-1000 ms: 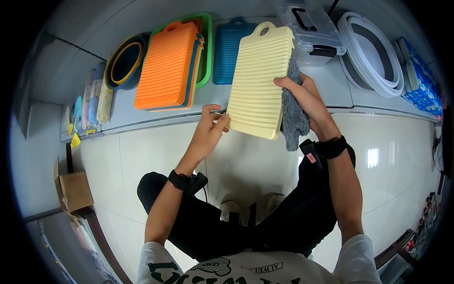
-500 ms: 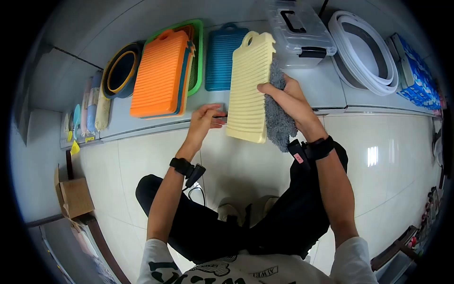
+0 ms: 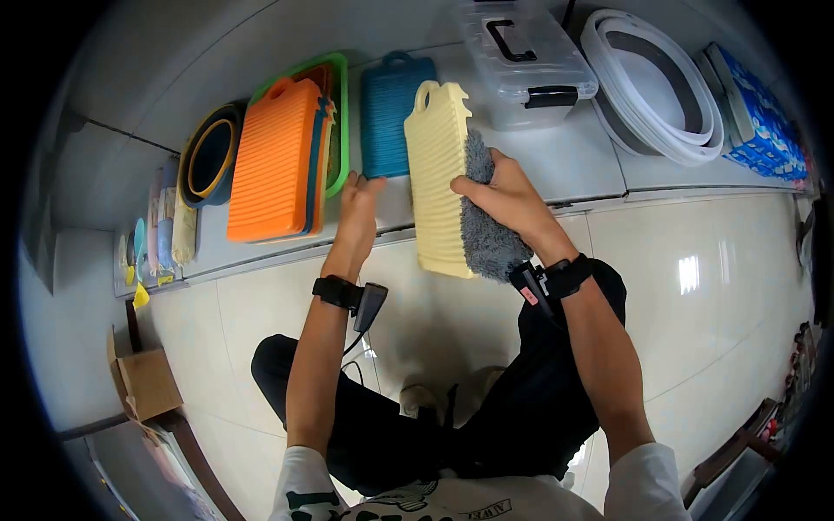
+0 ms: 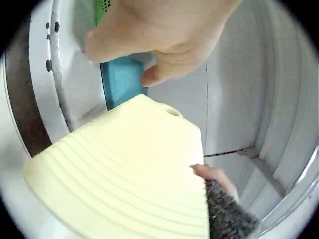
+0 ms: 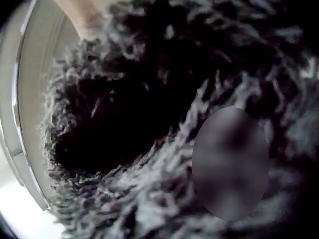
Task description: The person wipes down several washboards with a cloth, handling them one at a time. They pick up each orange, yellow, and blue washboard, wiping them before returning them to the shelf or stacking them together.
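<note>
My right hand (image 3: 512,204) grips a cream washboard (image 3: 434,174) by its right edge, thumb on the ribbed face. A fluffy grey cloth (image 3: 486,230) is bunched between that hand and the board and fills most of the right wrist view. Held tilted, the board overlaps the ledge's front edge in the head view. My left hand (image 3: 356,217) reaches over the ledge with its fingers extended, holding nothing. Its fingertips are close to the near left corner of a blue washboard (image 3: 395,122) lying flat. In the left wrist view the cream washboard (image 4: 134,169) stands below the left hand (image 4: 164,30).
To the left, an orange washboard (image 3: 274,165) tops a stack leaning on a green basket (image 3: 341,122); dark round basins (image 3: 228,156) stand beyond. At right are a clear lidded box (image 3: 530,61), a white folding basin (image 3: 599,43) and a blue package (image 3: 764,130). A cardboard box (image 3: 149,382) sits on the floor.
My left hand has moved away from the cream washboard's lower corner, up and left toward the blue washboard. The right hand still holds the cream board and cloth, now turned more edge-on.
</note>
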A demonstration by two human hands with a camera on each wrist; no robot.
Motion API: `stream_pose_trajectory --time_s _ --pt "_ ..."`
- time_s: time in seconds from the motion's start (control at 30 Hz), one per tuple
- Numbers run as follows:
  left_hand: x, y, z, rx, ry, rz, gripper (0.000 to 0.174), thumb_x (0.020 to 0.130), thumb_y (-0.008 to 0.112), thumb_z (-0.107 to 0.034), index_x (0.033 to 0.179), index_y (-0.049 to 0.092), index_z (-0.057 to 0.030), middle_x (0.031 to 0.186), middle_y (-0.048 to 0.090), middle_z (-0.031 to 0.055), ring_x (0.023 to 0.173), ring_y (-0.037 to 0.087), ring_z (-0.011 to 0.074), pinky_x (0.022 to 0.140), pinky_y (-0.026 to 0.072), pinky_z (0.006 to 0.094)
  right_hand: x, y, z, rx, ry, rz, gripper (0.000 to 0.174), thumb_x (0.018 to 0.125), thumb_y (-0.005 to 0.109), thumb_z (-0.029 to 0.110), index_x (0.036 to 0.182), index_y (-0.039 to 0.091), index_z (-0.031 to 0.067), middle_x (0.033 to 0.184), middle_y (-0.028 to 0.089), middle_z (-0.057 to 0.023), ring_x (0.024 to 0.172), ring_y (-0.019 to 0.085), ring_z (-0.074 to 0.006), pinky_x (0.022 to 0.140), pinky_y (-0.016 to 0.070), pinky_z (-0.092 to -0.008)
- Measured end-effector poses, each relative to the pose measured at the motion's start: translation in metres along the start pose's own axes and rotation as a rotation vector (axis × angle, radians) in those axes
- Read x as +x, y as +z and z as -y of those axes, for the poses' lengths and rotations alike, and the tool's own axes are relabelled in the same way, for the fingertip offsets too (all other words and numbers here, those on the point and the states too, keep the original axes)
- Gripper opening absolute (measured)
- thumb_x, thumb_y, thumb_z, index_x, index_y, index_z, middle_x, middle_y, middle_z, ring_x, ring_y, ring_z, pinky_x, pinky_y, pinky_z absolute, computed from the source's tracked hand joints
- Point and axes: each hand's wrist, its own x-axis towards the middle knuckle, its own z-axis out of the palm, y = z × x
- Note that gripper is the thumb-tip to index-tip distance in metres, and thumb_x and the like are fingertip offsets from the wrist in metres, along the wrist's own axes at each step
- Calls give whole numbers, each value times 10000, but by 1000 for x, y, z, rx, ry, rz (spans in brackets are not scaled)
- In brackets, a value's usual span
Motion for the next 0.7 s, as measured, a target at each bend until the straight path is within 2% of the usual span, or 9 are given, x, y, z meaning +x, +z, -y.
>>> stream_pose_trajectory --time_s 0.07,0.13,0.27,0.33,0.37,0.43,0.47,0.53,0.7 --pt "-3 1 -1 -82 -13 57 836 970 612 -174 1592 139 122 1637 307 275 1549 258 340 1241 222 395 -2 -1 -3 21 0 -12 646 799 741 286 1220 559 -168 1084 713 -263 977 715 -315 893 545 -370" --pt "-4 13 -6 -519 -73 70 788 960 604 -146 1604 202 67 1623 362 207 1519 320 296 1235 221 384 0 -7 -4 39 -14 -32 640 801 736 293 1214 563 -163 1088 714 -268 983 716 -325 897 544 -374" --pt "7 31 6 -365 -79 -73 785 959 587 -127 1624 199 29 1630 373 151 1504 337 248 1229 227 379 0 -14 -9 -60 22 -67 643 806 727 316 1209 565 -159 1093 714 -282 1006 718 -350 906 543 -384" --pt "14 35 12 -469 -119 -166 624 921 604 -127 1494 411 25 1439 553 106 1318 487 209 1146 313 363 -2 -18 -11 -81 33 -89 650 807 726 326 1210 565 -158 1092 714 -285 1012 719 -356 912 542 -389" --pt "19 33 18 -465 -127 -164 624 921 604 -127 1494 411 25 1439 553 106 1318 487 209 1146 313 363 -3 -20 -8 -58 59 -75 650 808 728 335 1204 568 -155 1088 715 -290 1006 723 -364 917 542 -395" --pt "38 26 22 -617 -167 -75 345 897 628 -115 1229 579 -34 1232 609 78 1155 540 203 971 385 361 -4 -20 -8 -38 85 -63 650 808 730 343 1198 571 -152 1084 716 -294 1000 726 -372 923 542 -400" --pt "45 23 16 -620 -164 -69 345 897 628 -115 1229 579 -34 1232 609 78 1155 540 203 971 385 361 -3 -18 -9 -67 59 -78 644 810 730 342 1197 570 -147 1083 716 -301 998 727 -385 926 544 -408" --pt "55 19 6 -666 -362 -37 214 943 629 -149 1122 566 -51 1254 596 108 1139 553 229 1010 394 371 -3 -17 -10 -101 30 -94 638 812 731 341 1195 569 -142 1081 716 -308 996 729 -398 928 545 -415" --pt "61 37 -4 -508 -239 -11 261 912 670 -120 1141 576 -37 1146 638 103 1053 610 245 893 468 385 -14 -14 9 -216 46 -139 653 813 729 353 1213 558 -134 1060 712 -325 1009 715 -452 928 547 -446"
